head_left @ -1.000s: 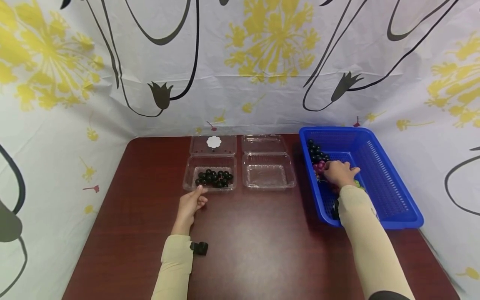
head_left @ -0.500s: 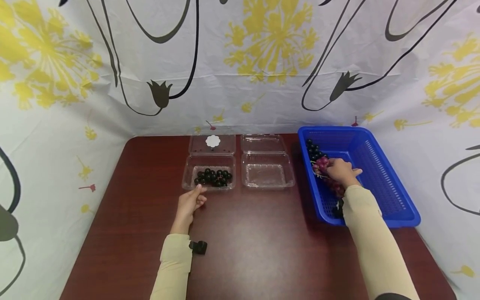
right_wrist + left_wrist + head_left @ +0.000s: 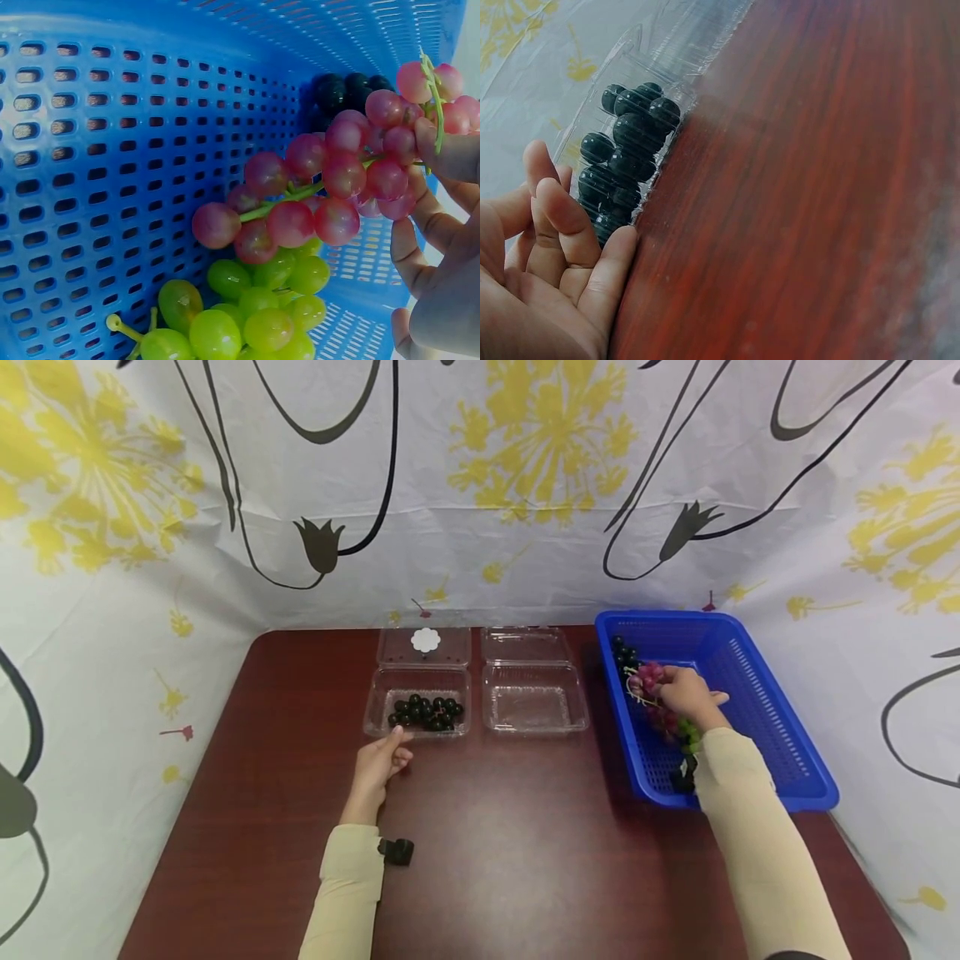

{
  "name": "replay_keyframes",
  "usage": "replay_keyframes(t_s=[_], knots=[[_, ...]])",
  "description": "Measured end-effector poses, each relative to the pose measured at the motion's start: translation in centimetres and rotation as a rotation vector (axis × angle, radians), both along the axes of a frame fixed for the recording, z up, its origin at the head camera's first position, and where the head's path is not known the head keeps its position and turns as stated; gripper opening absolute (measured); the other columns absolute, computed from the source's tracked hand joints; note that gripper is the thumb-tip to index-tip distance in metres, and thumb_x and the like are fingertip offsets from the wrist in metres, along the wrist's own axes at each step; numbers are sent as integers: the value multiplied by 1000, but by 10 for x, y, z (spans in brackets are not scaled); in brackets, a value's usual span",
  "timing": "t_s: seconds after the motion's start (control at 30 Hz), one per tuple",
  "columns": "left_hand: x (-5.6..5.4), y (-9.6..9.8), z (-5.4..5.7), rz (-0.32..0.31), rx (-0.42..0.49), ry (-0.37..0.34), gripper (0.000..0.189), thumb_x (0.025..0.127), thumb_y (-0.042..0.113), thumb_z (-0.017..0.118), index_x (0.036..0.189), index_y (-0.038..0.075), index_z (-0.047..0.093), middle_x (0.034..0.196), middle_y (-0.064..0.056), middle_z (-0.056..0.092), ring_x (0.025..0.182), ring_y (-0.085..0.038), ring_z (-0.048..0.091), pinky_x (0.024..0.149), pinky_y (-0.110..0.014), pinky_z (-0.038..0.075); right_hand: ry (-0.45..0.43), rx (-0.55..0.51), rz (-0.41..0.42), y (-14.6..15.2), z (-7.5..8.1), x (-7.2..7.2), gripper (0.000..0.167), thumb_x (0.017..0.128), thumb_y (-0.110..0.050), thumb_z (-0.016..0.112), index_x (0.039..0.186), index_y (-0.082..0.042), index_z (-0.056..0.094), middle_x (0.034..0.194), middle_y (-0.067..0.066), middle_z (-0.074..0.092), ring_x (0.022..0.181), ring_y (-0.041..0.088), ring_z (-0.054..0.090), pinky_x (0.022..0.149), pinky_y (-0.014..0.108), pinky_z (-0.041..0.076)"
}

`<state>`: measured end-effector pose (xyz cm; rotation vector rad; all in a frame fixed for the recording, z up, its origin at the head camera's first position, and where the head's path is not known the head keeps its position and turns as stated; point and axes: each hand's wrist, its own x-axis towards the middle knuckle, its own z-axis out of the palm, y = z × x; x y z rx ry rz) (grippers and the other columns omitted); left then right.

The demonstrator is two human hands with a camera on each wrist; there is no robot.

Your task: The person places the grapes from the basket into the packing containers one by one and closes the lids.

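In the right wrist view my right hand (image 3: 442, 225) pinches the upper end of a bunch of red grapes (image 3: 345, 176), by its stem and nearby grapes. The bunch hangs slantwise inside the blue basket (image 3: 780, 727). Green grapes (image 3: 255, 307) lie under it, and dark grapes (image 3: 341, 94) lie behind. At the left, my left hand (image 3: 377, 772) rests against the front edge of a clear plastic box (image 3: 375, 706). Its fingers are partly bent, with nothing visible held between them. Inside that box lies a bunch of black grapes (image 3: 630, 150).
A second clear box (image 3: 534, 706) stands open right of the first, with nothing in it. Both lids lean back behind the boxes. A white scalloped label (image 3: 426, 641) is on the left lid. The brown table (image 3: 495, 835) meets a patterned cloth (image 3: 420, 552) at the back.
My right hand has drawn the red grapes up off the basket's other fruit, uncovering more green grapes below. My left hand has stayed at the left box.
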<state>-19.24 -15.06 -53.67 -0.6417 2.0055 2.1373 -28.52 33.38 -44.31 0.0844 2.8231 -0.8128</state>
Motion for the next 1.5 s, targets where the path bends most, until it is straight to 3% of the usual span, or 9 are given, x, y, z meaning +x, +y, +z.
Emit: replay_keyframes(t_s=[0.1,0.3,0.43,0.5,0.7,0.83,1.13,1.33,1.5], knots=[[1,-1,5,-10,10,-8,48,98,36,54,119,-6,64,60,7,61,62,-8,56,66,-21,51,3,-17,-7,0,3,0,22,96,-15,49,105,2,59,115,29,60,125,60,37,90,85,-12],[9,1,25,-30,6,-5,45,101,30,51,120,-10,62,60,6,62,63,-10,56,70,-24,52,8,-27,-39,-3,10,2,25,96,-15,49,112,2,59,121,30,58,128,59,34,89,85,-13],[12,3,32,-33,13,5,46,101,29,51,120,-11,61,60,7,62,63,-8,57,70,-23,52,10,-45,-56,-3,16,3,32,96,-17,50,122,0,56,120,31,58,132,59,28,89,84,-14],[10,2,28,-35,11,5,46,101,29,51,120,-11,61,60,6,62,63,-9,57,70,-23,52,10,-59,-62,-4,19,5,37,96,-19,51,129,-1,54,121,30,57,134,58,26,90,84,-15],[1,-2,4,-25,1,10,50,98,38,54,119,-6,64,61,7,62,64,-8,56,67,-21,51,36,-82,-67,-5,29,7,43,98,-22,49,133,1,50,127,31,54,134,57,27,89,84,-15],[0,-1,-1,-17,-15,19,53,96,42,56,118,-5,65,62,8,62,63,-8,56,66,-20,50,68,-73,-73,-8,35,7,44,98,-25,50,133,1,50,131,31,52,134,56,29,90,85,-11],[1,-1,0,-9,-11,9,49,97,40,56,117,-4,67,61,8,62,63,-8,57,66,-20,50,130,-72,-54,-25,51,8,40,98,-23,51,131,1,53,130,31,54,133,55,33,93,84,-10],[3,-1,8,-25,10,-1,45,99,33,54,118,-7,65,62,6,62,64,-9,57,67,-22,51,192,-79,-37,-41,63,8,33,96,-20,55,123,0,59,123,30,59,128,53,40,94,83,-8],[2,-1,13,-28,16,1,44,100,30,52,118,-9,64,61,5,62,63,-10,57,67,-23,52,215,-85,-22,-56,73,8,35,96,-19,56,126,-1,58,127,28,58,130,53,40,95,82,-7]])
